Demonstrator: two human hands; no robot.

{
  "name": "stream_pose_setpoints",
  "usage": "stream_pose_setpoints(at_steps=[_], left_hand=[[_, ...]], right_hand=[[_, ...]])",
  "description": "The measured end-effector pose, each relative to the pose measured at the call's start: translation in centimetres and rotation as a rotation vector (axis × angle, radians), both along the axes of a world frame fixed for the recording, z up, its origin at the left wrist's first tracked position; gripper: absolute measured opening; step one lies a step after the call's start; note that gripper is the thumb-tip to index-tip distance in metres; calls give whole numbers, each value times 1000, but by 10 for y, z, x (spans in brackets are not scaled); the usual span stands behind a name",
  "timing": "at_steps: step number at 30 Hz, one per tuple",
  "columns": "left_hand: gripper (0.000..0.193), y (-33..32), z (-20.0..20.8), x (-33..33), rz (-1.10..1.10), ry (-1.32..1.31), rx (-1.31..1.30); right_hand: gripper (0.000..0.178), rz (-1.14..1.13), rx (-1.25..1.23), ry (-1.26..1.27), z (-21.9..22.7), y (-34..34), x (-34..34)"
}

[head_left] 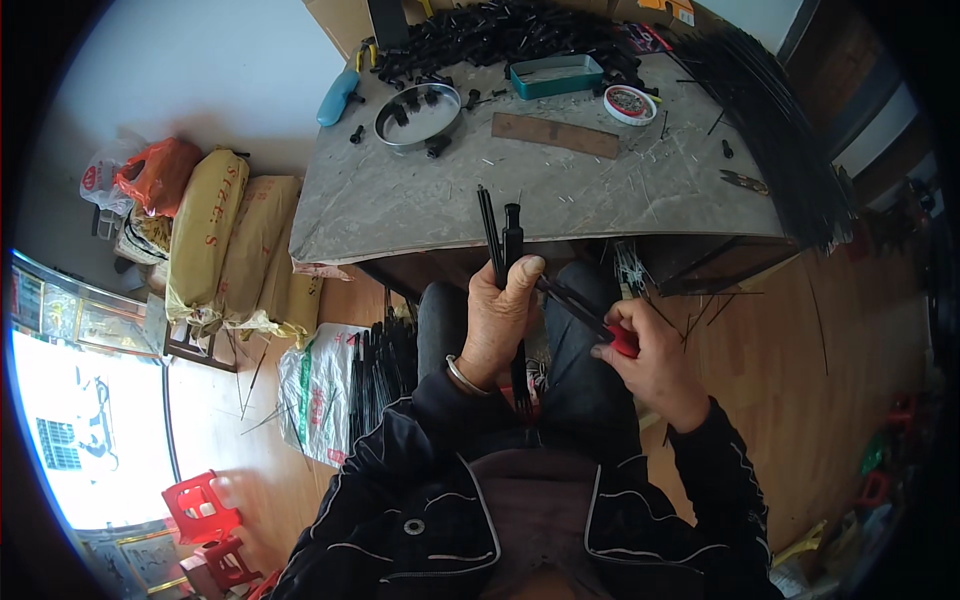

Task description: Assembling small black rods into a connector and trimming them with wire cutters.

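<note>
My left hand [497,318] is closed around a bundle of thin black rods with a thicker black tube [513,232], which looks like a folded umbrella frame. It stands roughly upright above my lap, its upper end in front of the table edge and its lower ends hanging between my thighs. In my right hand [658,368] is a red-handled tool [622,342], gripped by its handle. The tool's long dark metal part slants up to the left and reaches the frame beside my left thumb. Its tip is hidden there, and its exact kind cannot be made out.
The grey table [400,205] bears a round metal dish [420,140], a teal tray [556,88], a white tub [630,104], a flat wooden strip [555,136], pliers [744,182] and heaped black parts [500,35]. Long black rods [780,130] overhang its right end. Yellow sacks [207,230] stand left.
</note>
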State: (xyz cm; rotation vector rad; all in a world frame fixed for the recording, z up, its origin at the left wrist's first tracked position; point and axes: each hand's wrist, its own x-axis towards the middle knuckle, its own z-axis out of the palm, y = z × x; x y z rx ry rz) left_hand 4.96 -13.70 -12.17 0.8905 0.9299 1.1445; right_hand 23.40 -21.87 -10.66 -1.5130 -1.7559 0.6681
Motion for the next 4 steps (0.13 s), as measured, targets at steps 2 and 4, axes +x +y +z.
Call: stream_pose_setpoints(at_steps=[2,4], left_hand=[[32,-1,0,1,-28,-19,17],[32,-4,3,3,-50,-24,-11]], right_hand=[[35,70,-199,232,-2,2,13],[28,313,-788,745,-2,1,24]])
